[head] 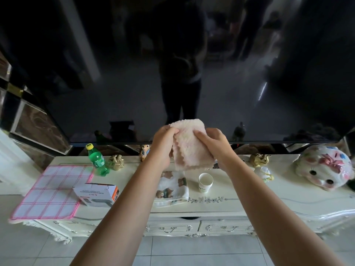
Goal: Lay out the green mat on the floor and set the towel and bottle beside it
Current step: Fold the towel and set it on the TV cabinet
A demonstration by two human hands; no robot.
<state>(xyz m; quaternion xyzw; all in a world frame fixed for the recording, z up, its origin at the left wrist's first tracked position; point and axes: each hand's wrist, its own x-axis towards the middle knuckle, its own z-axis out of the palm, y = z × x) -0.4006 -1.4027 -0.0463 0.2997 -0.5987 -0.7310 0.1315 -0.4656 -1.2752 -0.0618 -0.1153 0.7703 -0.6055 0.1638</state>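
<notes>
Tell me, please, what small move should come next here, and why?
Probably pass the towel wholly to the right hand and reach the left hand to the green bottle: both hands grip the towel, and the bottle stands untouched on the cabinet.

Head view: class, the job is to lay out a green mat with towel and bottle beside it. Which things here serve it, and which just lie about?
For the job: fluffy pink towel, gripped by left hand and right hand; green bottle, upright on the cabinet. No green mat in view.
Lying about: checked cloth, cardboard box, bear-print cloth, paper cup, piggy bank.
</notes>
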